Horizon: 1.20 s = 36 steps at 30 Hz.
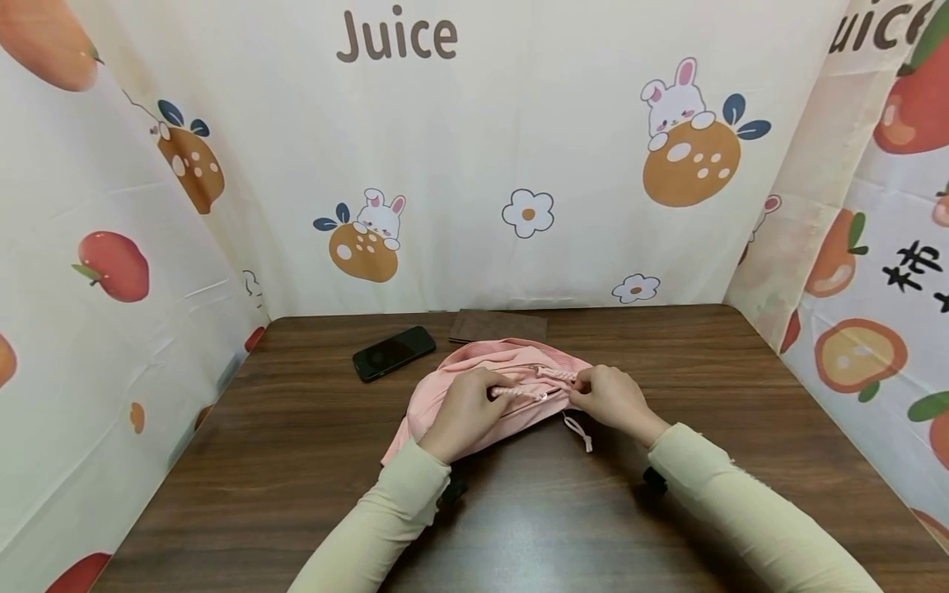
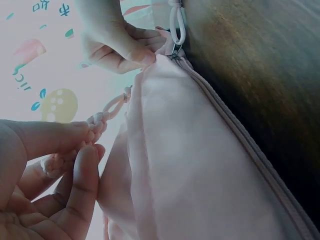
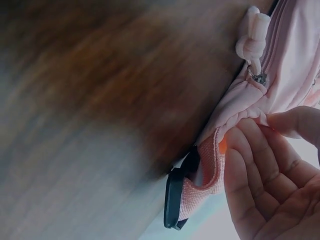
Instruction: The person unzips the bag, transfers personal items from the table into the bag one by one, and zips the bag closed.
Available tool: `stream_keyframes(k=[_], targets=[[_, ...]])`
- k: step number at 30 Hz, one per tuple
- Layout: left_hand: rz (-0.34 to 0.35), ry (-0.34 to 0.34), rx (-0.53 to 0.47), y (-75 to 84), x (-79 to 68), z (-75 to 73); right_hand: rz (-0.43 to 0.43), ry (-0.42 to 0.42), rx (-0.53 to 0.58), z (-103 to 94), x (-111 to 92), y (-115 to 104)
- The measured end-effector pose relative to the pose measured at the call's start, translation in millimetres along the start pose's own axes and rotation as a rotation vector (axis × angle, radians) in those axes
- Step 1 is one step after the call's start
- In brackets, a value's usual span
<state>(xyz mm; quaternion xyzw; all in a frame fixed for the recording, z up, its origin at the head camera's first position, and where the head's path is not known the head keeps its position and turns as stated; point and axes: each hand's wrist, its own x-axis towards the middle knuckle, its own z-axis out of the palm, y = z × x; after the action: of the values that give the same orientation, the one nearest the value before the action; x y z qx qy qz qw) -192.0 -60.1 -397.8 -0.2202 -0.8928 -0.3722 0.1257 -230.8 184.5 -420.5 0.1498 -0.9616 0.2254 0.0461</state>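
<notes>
A pink waist bag [image 1: 426,395] lies on the table with its zipped side up. My left hand [image 1: 467,412] pinches a braided zipper pull [image 2: 98,124] between thumb and fingers, holding the cord stretched out from the bag. At the bag's right end, my right hand [image 1: 612,399] grips the pink fabric between thumb and fingers, close to the webbing strap [image 3: 216,170] and its black buckle [image 3: 173,197]. Another braided pull [image 1: 556,375] lies near the right fingertips. A looped cord pull [image 3: 252,37] hangs from the front zipper [image 2: 227,112]. The inside of the bag is hidden.
Behind the bag to the left lies a black smartphone [image 1: 395,352]. A flat brown item [image 1: 500,326], perhaps a wallet, is at the table's back edge, partly behind the bag. Printed fabric curtains [image 1: 474,148] enclose the brown wooden table [image 1: 296,478] at the back and sides.
</notes>
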Motion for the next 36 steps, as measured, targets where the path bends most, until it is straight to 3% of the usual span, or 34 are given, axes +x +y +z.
stream_keyframes(k=[8, 19, 36], targets=[[-0.045, 0.02, -0.014, -4.0, -10.7, -6.5, 0.007, -0.017, 0.016, -1.0, -0.5, 0.1], [-0.004, 0.07, -0.053, -10.1, -20.5, -8.2, -0.007, -0.022, 0.02, -1.2, -1.0, -0.6], [-0.044, 0.072, -0.079, -19.1, -35.5, -23.1, -0.03, -0.017, 0.02, 0.1, -2.5, 1.5]])
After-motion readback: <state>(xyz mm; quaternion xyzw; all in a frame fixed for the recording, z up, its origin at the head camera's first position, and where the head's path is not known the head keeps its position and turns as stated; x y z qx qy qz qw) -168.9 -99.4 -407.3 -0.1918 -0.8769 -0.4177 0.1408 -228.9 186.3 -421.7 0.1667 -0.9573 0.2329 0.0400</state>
